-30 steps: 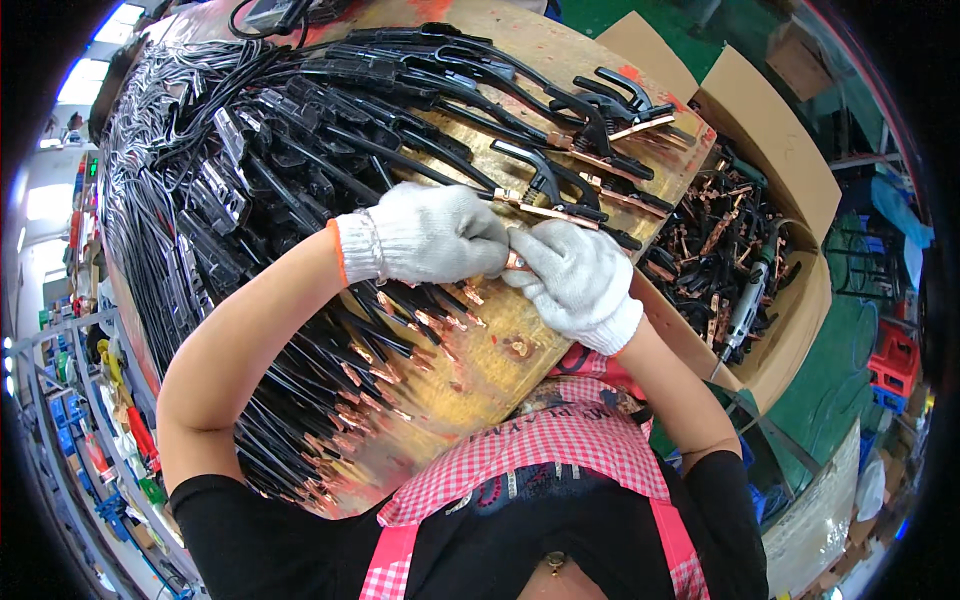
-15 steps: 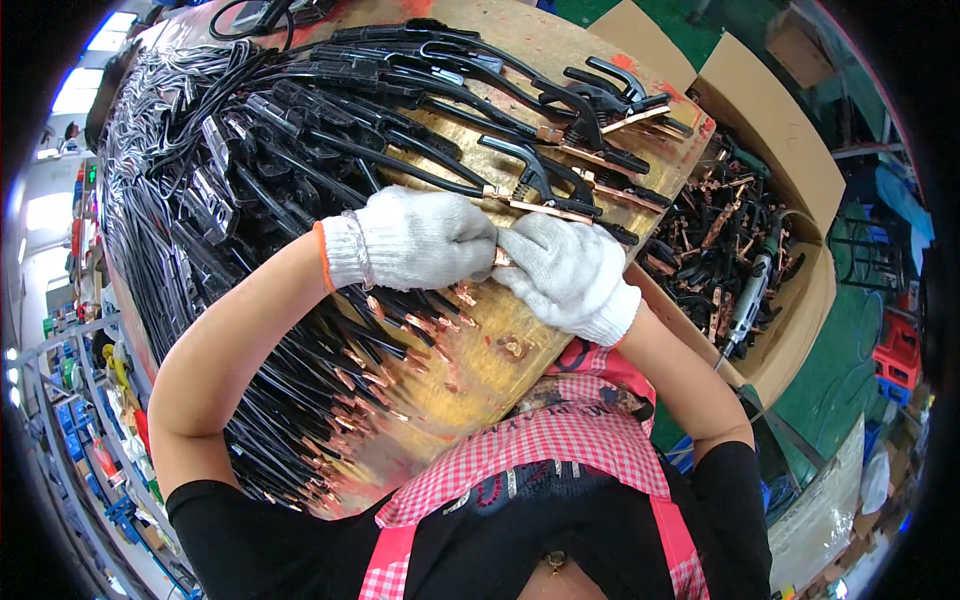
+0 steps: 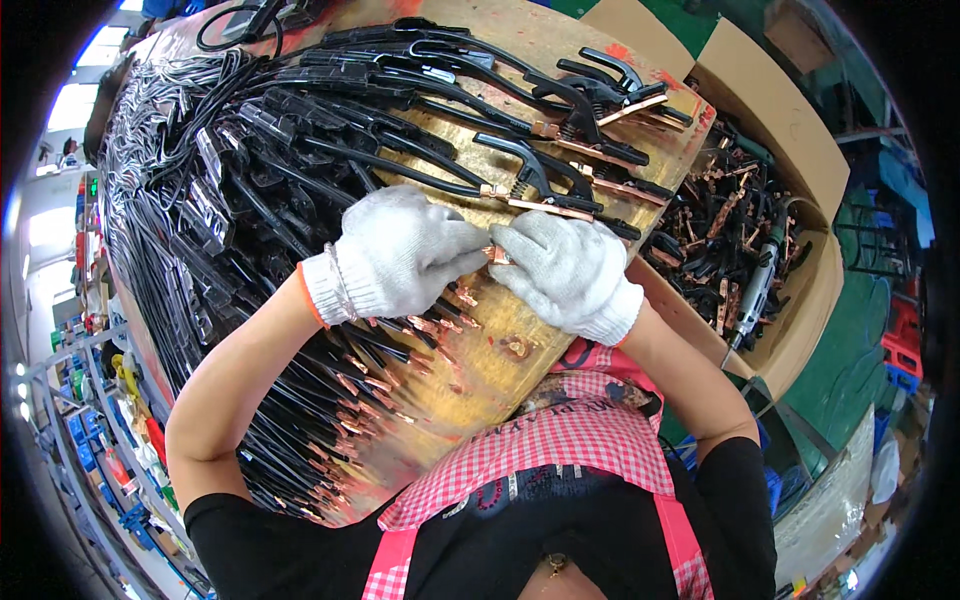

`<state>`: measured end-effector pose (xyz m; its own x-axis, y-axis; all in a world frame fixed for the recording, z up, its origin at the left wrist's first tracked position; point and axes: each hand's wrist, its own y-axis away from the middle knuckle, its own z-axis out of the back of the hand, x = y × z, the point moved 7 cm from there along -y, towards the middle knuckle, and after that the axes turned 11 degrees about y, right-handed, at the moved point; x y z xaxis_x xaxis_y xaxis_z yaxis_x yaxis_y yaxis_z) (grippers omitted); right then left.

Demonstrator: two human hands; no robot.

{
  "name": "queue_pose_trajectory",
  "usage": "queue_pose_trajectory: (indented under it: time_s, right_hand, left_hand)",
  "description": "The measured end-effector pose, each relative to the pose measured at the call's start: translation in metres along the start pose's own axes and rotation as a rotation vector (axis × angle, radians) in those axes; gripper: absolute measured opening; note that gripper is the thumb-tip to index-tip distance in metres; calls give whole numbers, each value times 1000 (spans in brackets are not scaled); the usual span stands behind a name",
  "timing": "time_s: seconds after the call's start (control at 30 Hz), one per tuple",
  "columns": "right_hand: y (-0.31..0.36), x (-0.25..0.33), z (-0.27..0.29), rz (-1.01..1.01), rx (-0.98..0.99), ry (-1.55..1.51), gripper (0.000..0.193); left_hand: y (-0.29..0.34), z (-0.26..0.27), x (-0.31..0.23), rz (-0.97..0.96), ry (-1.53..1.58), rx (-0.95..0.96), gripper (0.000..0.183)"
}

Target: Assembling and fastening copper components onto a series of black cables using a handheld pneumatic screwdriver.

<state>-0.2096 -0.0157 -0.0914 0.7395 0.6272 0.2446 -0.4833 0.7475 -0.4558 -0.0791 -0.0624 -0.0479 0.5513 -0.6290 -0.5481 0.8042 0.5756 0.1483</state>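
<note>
Red-stained wooden table (image 3: 470, 385); green floor (image 3: 836, 348); copper piece (image 3: 497, 255) between gloved fingers (image 3: 524, 245).

Your gloved left hand (image 3: 405, 250) is no longer curled as tightly as it was a second ago: its fingers now stretch out toward the right, while its wrist and orange-edged cuff (image 3: 328, 287) sit lower and farther left, the forearm rising at a steeper angle. Your gloved right hand (image 3: 563, 272) now lies slightly to the left of its earlier spot, and the small copper piece (image 3: 499, 256) between your two hands shifts left with it, showing more of its surface now that your left fingers cover less of it.
</note>
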Motion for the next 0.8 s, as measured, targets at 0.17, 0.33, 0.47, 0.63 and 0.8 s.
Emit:
queue_pose_trajectory:
  time_s: [0.17, 0.33, 0.47, 0.63, 0.8]
  right_hand:
    - [-1, -1, -2, 0, 0, -12, 32]
    - [1, -1, 1, 2, -2, -30, 32]
    - [0, 1, 1, 25, 12, -71, 32]
    - [2, 1, 3, -20, 65, -71, 32]
    - [32, 8, 19, -156, 201, -11, 31]
  left_hand:
    - [-1, -6, 2, -11, 23, 7, 14]
    - [0, -4, -1, -7, 71, 23, 15]
    - [2, -1, 1, -4, 122, 16, 15]
    - [-1, 2, 5, 115, 64, 168, 19]
    - [4, 15, 9, 8, 4, 61, 22]
